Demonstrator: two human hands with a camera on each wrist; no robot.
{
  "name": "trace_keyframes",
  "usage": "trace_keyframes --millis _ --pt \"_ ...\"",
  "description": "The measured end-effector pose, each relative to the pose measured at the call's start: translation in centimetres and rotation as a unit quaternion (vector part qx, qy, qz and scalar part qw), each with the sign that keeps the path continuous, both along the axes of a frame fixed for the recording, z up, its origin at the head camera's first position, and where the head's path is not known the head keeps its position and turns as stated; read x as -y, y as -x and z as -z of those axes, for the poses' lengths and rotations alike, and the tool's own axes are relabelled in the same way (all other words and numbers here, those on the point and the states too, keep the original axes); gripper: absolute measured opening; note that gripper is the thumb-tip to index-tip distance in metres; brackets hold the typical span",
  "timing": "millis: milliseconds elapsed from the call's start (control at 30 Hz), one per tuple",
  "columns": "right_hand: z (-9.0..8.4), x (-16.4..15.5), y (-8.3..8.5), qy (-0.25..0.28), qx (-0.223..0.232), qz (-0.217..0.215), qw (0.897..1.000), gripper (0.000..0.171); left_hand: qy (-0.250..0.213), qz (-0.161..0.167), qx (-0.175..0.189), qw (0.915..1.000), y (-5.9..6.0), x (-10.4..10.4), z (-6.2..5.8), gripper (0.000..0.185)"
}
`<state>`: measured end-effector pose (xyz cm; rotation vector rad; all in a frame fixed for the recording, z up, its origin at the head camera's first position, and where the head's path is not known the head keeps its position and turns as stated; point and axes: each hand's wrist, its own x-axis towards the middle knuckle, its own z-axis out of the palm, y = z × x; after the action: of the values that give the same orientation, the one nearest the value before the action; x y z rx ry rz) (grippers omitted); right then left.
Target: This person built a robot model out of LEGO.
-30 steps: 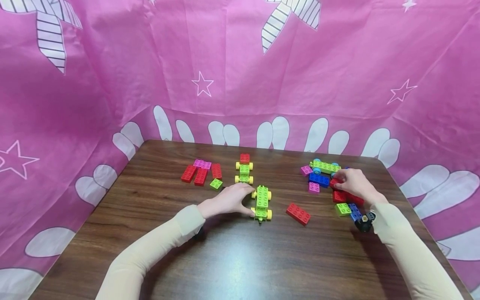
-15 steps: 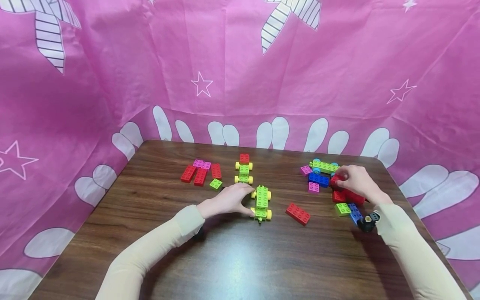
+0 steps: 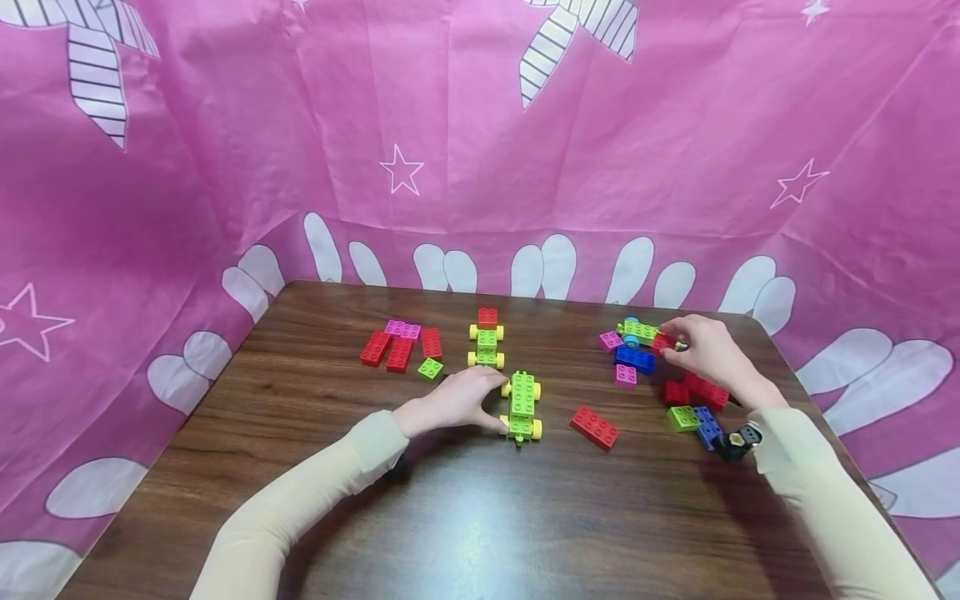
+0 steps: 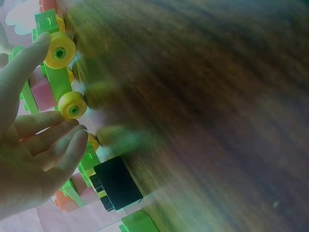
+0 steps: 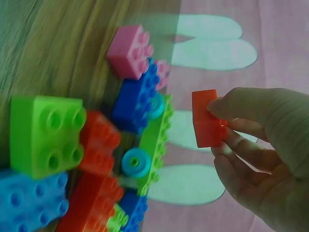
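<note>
Right hand (image 3: 708, 350) partly hides small red brick (image 5: 207, 118)

From my remote seat I can read no text, label, brand or number in any of the three views. The studded plastic building bricks (image 3: 595, 427) carry no lettering that I can make out, and the pink plastic backdrop sheet (image 3: 480, 142) bears only printed white outline stars (image 3: 402, 170) and striped white shapes, which are pattern and not writing
</note>
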<state>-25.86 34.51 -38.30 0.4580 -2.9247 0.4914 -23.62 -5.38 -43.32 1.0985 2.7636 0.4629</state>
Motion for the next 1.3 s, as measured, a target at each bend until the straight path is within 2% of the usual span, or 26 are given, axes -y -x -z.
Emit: trace_keyframes --millis 333,633,833,1300 --pt "-1.7 3.5 -0.9 0.012 -0.027 -0.041 0.999 0.04 -0.004 -0.004 0.004 1.0 0.0 0.0 0.1 0.08" --pt "-2.2 6.1 -1.5 0.011 -0.046 -0.075 0.996 0.038 -0.003 -0.006 0.002 1.0 0.0 0.0 0.3 0.08" --pt "-2.1 7.8 -1.8 0.02 -0.076 -0.109 0.991 0.039 -0.008 -0.001 -0.004 1.0 0.0 0.0 0.3 0.081" --pt "-0.8 11.5 -2.2 0.013 -0.081 -0.161 0.984 0.04 -0.003 -0.003 -0.002 1.0 -0.1 0.0 0.1 0.081"
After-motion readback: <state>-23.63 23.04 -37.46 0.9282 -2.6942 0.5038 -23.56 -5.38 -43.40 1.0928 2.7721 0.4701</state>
